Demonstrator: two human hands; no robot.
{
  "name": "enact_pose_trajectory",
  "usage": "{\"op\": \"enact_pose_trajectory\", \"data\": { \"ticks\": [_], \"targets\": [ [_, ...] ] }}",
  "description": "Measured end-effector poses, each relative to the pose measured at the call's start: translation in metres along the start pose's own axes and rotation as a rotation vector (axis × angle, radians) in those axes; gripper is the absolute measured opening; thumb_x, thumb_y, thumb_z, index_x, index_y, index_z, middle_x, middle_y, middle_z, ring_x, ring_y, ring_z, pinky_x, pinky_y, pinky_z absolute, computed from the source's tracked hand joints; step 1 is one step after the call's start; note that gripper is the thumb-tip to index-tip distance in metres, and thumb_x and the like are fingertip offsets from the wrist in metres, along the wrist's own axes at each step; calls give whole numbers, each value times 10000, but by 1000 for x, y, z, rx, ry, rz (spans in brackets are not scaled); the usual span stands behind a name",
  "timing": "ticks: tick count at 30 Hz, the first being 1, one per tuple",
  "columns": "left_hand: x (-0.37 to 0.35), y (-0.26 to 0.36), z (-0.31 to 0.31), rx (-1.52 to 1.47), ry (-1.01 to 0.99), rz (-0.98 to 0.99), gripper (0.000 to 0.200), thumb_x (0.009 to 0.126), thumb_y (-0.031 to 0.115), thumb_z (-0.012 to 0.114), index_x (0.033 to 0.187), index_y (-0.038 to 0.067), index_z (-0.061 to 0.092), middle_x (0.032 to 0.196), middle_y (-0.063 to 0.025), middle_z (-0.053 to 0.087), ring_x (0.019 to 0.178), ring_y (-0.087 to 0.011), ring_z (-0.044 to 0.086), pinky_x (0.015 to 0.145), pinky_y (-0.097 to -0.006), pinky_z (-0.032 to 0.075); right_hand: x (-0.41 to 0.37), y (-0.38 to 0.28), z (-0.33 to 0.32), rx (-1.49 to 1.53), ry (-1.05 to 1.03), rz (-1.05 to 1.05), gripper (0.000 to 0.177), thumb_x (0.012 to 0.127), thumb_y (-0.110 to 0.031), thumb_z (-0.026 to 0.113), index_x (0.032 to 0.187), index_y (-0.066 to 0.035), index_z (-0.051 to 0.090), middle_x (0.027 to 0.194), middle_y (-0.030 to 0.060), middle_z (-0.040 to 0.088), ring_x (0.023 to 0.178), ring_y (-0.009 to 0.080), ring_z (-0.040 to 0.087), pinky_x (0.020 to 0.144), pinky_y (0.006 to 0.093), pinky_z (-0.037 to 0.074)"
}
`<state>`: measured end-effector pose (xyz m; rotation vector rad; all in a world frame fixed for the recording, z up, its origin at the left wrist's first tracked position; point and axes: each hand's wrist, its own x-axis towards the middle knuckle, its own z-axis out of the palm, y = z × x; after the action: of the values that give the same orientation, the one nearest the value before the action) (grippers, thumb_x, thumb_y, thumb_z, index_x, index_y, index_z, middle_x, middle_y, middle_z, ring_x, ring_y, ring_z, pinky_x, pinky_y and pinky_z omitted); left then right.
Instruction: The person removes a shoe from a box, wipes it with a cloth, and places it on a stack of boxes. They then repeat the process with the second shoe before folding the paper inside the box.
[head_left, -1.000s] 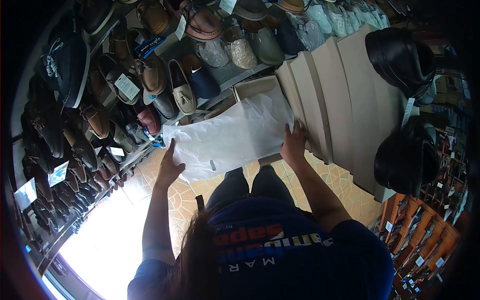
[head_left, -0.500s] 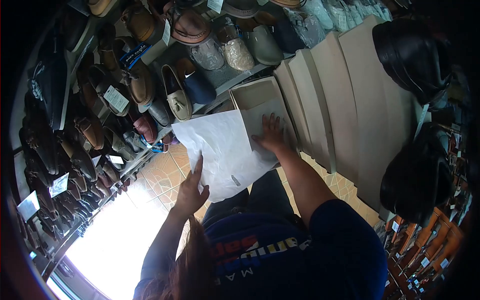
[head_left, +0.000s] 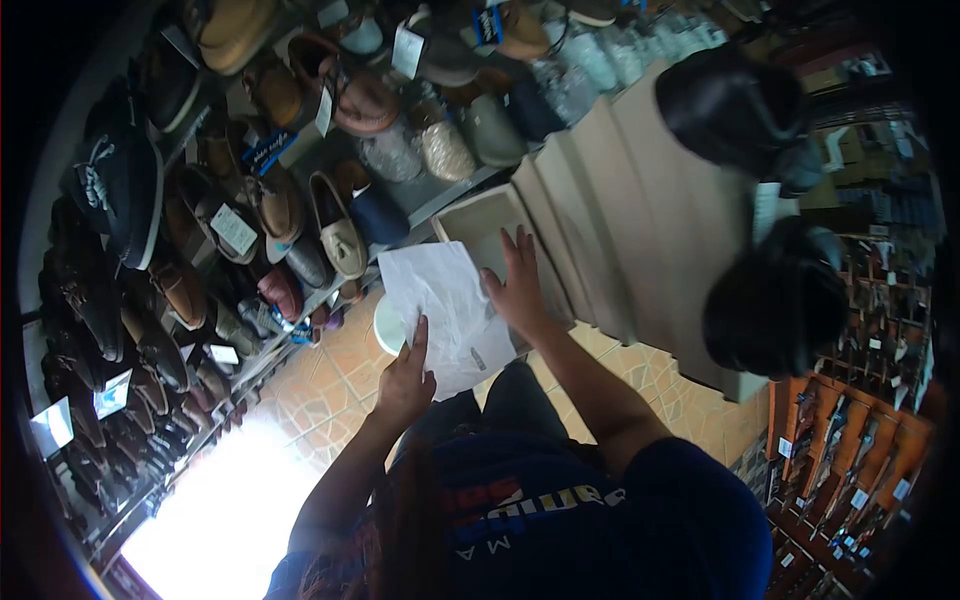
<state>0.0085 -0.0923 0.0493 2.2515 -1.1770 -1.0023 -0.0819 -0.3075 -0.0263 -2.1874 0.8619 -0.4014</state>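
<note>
A thin white sheet of wrapping paper point(head_left: 435, 285) lies across the near part of an open beige box point(head_left: 463, 212), creased and hanging over its left side. My left hand point(head_left: 408, 385) is at the paper's left edge, index finger stretched along it and the other fingers curled at the edge. My right hand point(head_left: 518, 290) rests with fingers spread at the paper's right edge, over the box. The box's far end shows uncovered; what lies under the paper is hidden.
Shelves of shoes, including a beige tasselled loafer point(head_left: 342, 240), run along the left and far side. Stacked beige boxes point(head_left: 650, 220) stand right, with black shoes point(head_left: 775, 300) above them. A pale round container point(head_left: 390, 325) shows beside the paper, over the tiled floor point(head_left: 330, 395).
The paper's left part has come inward, so the sheet looks narrower and a pale round container shows beside it. My right hand's fingers have spread. The whole view has shifted.
</note>
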Motion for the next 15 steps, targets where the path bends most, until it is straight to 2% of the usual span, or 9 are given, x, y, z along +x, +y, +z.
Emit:
{"op": "enact_pose_trajectory", "data": {
  "ticks": [5,7,9,10,11,12,15],
  "targets": [
    [15,-6,12,-6,26,60,920,682,20,553,1447,111,49,1311,-277,387,1000,-444,536,779,-464,483,-8,-184,-180,225,267,-424,494,782,-76,587,1257,-12,468,1336,230,399,1260,387,354,1034,432,284],
    [22,-7,9,14,2,86,932,673,27,561,1447,108,46,1312,-289,377,1009,-442,532,775,-461,484,-23,-229,-242,-81,453,-518,372,786,-68,573,1150,4,551,1228,204,504,1134,349,478,962,385,359],
    [28,-13,10,41,11,138,948,660,59,588,1443,78,53,1269,-312,405,970,-431,554,765,-451,488,-36,-243,-285,-118,607,-412,251,804,-118,586,1024,2,611,1070,159,595,959,282,563,826,343,426],
    [30,-13,8,22,9,155,949,660,69,593,1442,70,57,1259,-315,414,961,-428,559,765,-448,488,-42,-245,-301,-155,649,-281,224,820,-156,586,961,15,618,959,159,610,862,277,577,753,338,434],
    [32,-9,3,2,8,167,950,659,78,599,1442,62,60,1248,-317,423,953,-425,564,765,-445,488,-46,-246,-313,-188,687,-150,233,835,-194,585,899,27,624,849,158,625,766,272,591,680,333,442],
    [31,-4,-1,3,-24,121,937,668,114,614,1438,46,84,1239,-316,436,953,-418,571,783,-434,489,-48,-242,-322,-263,678,-63,266,841,-223,582,863,39,623,793,170,612,727,288,591,657,345,441],
    [37,-16,10,-6,59,198,899,686,140,615,1435,50,125,1252,-323,425,979,-419,565,804,-423,489,-45,-225,-327,-452,578,196,376,848,-299,575,778,68,618,655,204,574,633,336,586,603,374,443]
  ]
}}
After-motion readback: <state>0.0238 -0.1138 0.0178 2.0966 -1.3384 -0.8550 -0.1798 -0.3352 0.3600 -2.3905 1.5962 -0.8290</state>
